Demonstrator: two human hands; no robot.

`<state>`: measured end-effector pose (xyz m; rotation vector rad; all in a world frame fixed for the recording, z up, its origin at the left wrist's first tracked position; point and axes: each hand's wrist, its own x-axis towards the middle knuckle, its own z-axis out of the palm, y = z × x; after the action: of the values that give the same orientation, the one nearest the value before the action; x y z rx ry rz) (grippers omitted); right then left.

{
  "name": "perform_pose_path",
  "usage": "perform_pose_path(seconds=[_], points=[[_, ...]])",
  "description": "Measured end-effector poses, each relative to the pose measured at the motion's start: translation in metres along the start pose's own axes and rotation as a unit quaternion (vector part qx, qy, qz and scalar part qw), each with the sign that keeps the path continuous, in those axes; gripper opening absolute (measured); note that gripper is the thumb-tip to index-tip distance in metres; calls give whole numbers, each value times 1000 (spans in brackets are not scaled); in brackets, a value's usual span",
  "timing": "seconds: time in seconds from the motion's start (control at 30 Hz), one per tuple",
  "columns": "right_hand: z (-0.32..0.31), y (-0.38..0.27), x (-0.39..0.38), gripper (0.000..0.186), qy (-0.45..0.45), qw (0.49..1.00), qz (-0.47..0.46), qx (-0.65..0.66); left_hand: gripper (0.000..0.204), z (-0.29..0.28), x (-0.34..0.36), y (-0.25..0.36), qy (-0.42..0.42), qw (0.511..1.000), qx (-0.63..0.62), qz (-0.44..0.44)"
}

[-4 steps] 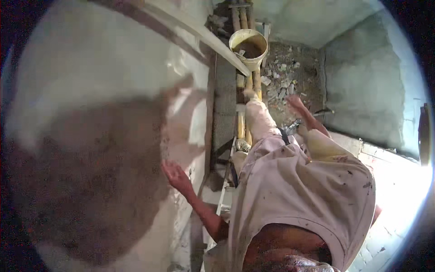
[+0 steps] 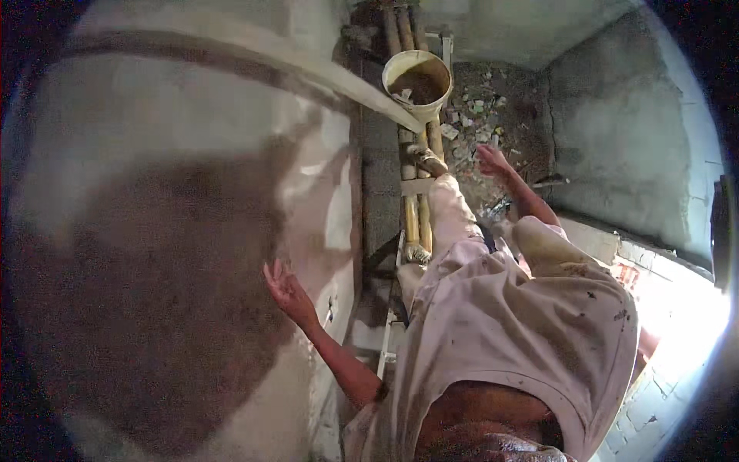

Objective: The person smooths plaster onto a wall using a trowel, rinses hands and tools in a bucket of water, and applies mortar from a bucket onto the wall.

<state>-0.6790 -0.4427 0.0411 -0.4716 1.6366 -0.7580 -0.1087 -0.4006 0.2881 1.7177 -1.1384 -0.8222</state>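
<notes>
My left hand (image 2: 289, 299) is raised beside the plastered wall (image 2: 231, 146) on the left, its fingers spread and nothing in them. Whether the fingertips touch the plaster I cannot tell. My right hand (image 2: 493, 162) is held out over the rubble at the right, empty, with its fingers loosely apart. Ahead of my feet stands a pale bucket (image 2: 427, 112) with brown, muddy-looking stuff inside. It rests on wooden poles (image 2: 426, 219) laid side by side. One shoe (image 2: 427, 160) is on the poles, close behind the bucket. The other shoe (image 2: 416, 253) is further back.
A long pale pole or board (image 2: 346, 81) slants from the left wall toward the bucket. Broken rubble (image 2: 477, 115) lies on the ground far below, right of the poles. A grey wall (image 2: 623, 131) rises at the right, above a brightly lit block ledge (image 2: 677, 323).
My left hand has risen slightly along the wall, and its fingers have spread. My right hand has shifted up and left. My view has tilted a little.
</notes>
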Motion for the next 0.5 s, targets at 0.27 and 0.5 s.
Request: perform_pose_path(seconds=[0.27,0.5], points=[[57,-111,232,47,91,992,-18,-81,63,96,-80,-202,-193,944,246,-108],[131,-39,447,65,141,940,-50,-308,61,169,-7,-145,-181,916,275,-229]])
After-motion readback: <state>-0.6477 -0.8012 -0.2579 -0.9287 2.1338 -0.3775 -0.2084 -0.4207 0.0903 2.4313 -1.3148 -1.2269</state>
